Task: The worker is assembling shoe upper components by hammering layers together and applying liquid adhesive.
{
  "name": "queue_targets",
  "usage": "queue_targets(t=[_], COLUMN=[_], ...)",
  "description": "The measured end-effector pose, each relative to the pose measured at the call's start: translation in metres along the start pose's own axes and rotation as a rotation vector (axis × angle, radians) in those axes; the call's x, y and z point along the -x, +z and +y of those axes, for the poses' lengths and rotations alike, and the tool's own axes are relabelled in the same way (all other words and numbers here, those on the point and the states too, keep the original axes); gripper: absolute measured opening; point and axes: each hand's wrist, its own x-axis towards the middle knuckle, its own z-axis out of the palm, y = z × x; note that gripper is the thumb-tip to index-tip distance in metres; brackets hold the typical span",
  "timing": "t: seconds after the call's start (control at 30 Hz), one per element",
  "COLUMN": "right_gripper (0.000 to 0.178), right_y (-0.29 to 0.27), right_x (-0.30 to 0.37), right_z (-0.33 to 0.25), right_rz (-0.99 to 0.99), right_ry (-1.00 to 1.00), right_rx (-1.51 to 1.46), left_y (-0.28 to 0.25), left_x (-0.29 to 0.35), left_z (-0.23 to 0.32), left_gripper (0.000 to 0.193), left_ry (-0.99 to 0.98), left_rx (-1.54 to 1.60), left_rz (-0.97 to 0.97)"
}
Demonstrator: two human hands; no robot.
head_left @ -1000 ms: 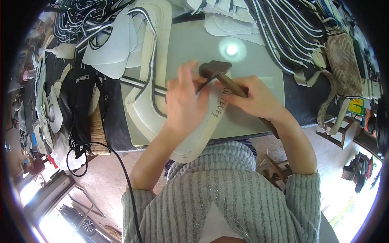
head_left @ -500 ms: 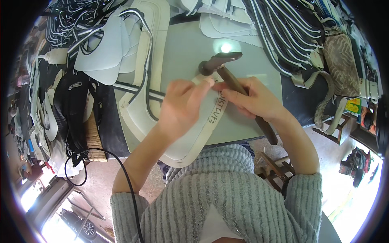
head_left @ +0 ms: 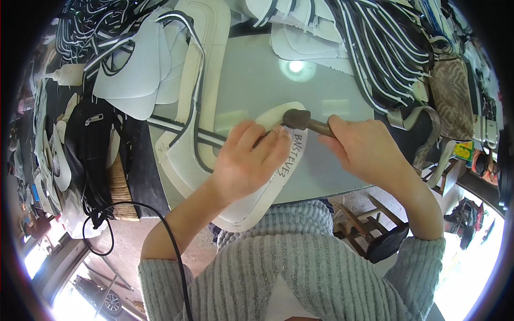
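My right hand [head_left: 369, 150] is wrapped round the handle of a hammer [head_left: 296, 119]. The hammer's dark head rests at or just over the rim of a cream curved template [head_left: 277, 113], close to my left fingertips. My left hand [head_left: 251, 160] has its fingers bent and pressed together at the edge of a white cut panel [head_left: 241, 206] lying on the template. The panel's part under that hand is hidden. Dark hand-lettering runs along the template's right rim. A black-and-white strip [head_left: 211, 138] passes under my left wrist area.
White cut panels [head_left: 131, 80] pile up at the left, beside a squeeze bottle [head_left: 69, 75]. Black-and-white strips [head_left: 369, 53] hang in bundles at the far right, near a patterned brown bag [head_left: 452, 91]. A grey board [head_left: 332, 155] covers the table. A wooden stool [head_left: 369, 219] stands below right.
My right hand has moved right, away from my left, and the hammer has swung round so its head is down at the template's rim. My left hand has shifted slightly, its fingers lower.
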Motion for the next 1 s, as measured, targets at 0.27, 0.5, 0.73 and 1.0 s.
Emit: queue_targets(t=[0.27, 0.5, 0.73, 1.0], right_gripper=[0.033, 0.033, 0.034, 0.034], right_y=[-0.001, 0.006, 0.006, 0.013], right_x=[-0.002, 0.001, 0.003, 0.006], right_z=[-0.002, -0.003, -0.007, -0.002], right_rz=[-0.045, -0.020, -0.011, 0.023], right_ry=[-0.002, 0.004, -0.006, -0.007], right_rx=[-0.019, -0.017, 0.005, -0.027], left_y=[-0.002, -0.005, -0.001, -0.007], left_x=[-0.002, -0.003, 0.009, 0.010], left_z=[0.000, 0.002, -0.002, 0.006], left_gripper=[0.031, 0.031, 0.033, 0.026], left_ry=[-0.009, -0.023, -0.302, -0.294], left_rx=[0.029, 0.049, 0.298, 0.314], left_rz=[0.002, -0.013, 0.040, -0.009])
